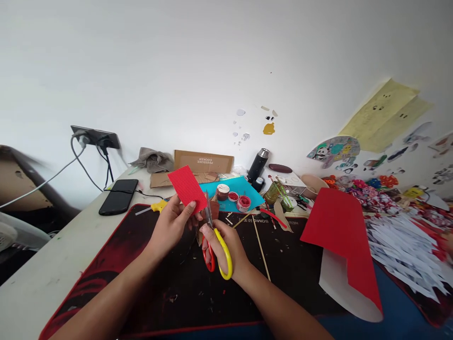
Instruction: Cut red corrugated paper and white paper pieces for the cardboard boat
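A ribbed red card (187, 188), a flat four-sided piece with fine parallel ridges, is held tilted above a dark desk mat (170, 293) on a pale bench (31, 288). The person's left hand (174, 217) pinches it along its near edge, thumb on the ribbed face and fingers behind. Toward five o'clock of the card, the right hand (228, 241) grips scissors (208, 216), one handle loop red, the other yellow, with the metal blades pointing up at the card's right edge. The step in hand looks to be cutting; whether the blades have bitten into the card is hard to tell at this angle. A clean snip calls for a steady card, blades lined up with the edge and fingertips clear.

At three o'clock of the card, small round jars (244, 202) with red contents sit on a smooth turquoise sheet (253, 188); a glossy black flask (258, 165) with a metallic top leans toward two. Printed brown cardboard (203, 161) lies at one o'clock, a crumpled grey cloth (152, 160) at ten, a slick black phone (118, 197) at nine. Between three and four, a large red sheet (334, 222) curls to show its white underside, with a loose heap of narrow white paper strips (406, 250) beyond.
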